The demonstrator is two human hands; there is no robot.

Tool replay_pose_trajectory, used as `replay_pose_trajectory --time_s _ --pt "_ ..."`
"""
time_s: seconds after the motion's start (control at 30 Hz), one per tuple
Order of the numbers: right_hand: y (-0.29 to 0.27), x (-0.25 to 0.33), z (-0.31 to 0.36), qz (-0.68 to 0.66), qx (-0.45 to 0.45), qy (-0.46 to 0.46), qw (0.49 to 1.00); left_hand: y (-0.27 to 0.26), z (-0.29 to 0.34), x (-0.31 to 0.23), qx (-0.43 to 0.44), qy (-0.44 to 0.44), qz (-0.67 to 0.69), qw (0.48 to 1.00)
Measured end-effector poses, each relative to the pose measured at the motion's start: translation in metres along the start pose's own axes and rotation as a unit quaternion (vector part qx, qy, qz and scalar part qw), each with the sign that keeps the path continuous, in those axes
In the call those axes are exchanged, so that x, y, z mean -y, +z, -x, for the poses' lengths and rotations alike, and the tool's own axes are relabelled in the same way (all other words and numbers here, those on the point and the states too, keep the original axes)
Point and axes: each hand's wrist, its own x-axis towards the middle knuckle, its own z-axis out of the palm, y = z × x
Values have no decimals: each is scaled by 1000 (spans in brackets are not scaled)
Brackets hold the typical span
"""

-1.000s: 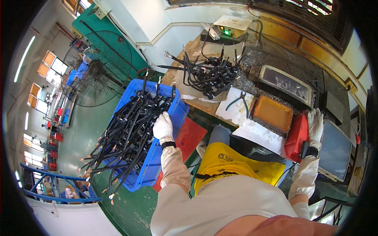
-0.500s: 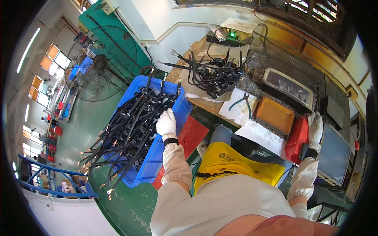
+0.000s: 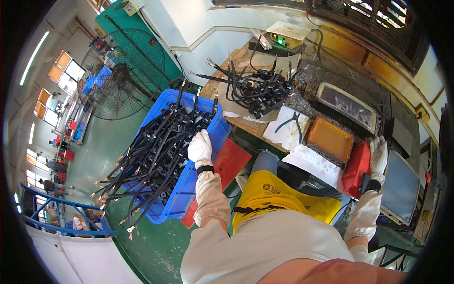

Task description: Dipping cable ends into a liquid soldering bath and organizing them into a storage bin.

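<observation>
My left hand [image 3: 200, 147], in a white glove, rests at the right side of a blue plastic crate [image 3: 175, 210]. Its fingers are curled down beside the heap of black cables [image 3: 163, 146], and whatever they grip is hidden. Many cable ends bear metal ring lugs and hang over the crate's left side. On the far right, my right hand [image 3: 378, 156], gloved too, lies with fingers stretched out along a red plastic bin [image 3: 356, 168]. It appears to hold nothing.
The workbench carries another black cable pile [image 3: 262, 90], pliers [image 3: 294, 124], an amber-filled tray [image 3: 330, 137], a framed dark-windowed box [image 3: 346, 106] and a box with a green light [image 3: 286, 37]. A large fan [image 3: 120, 75] stands beyond the crate, and red sheeting [image 3: 232, 163] lies beside it.
Both hands stay in nearly the same places. The view has shifted very slightly, and a distant person now shows at the far left.
</observation>
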Motion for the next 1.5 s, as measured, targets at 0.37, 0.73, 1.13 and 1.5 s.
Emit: replay_pose_trajectory --time_s 0.37,0.73,1.13,1.5 --pt "-5 0 -4 -8 -9 5 1000 1 1 -1 -8 2 -7 1000" --pt "-6 0 -5 1 -2 6 1000 -5 0 -3 30 -20 20 999" --pt "-22 -6 -19 225 29 -48 973 -8 -4 -2 117 -13 33 992" --pt "48 7 41 234 80 66 967 -17 -1 5 104 -56 102 988"
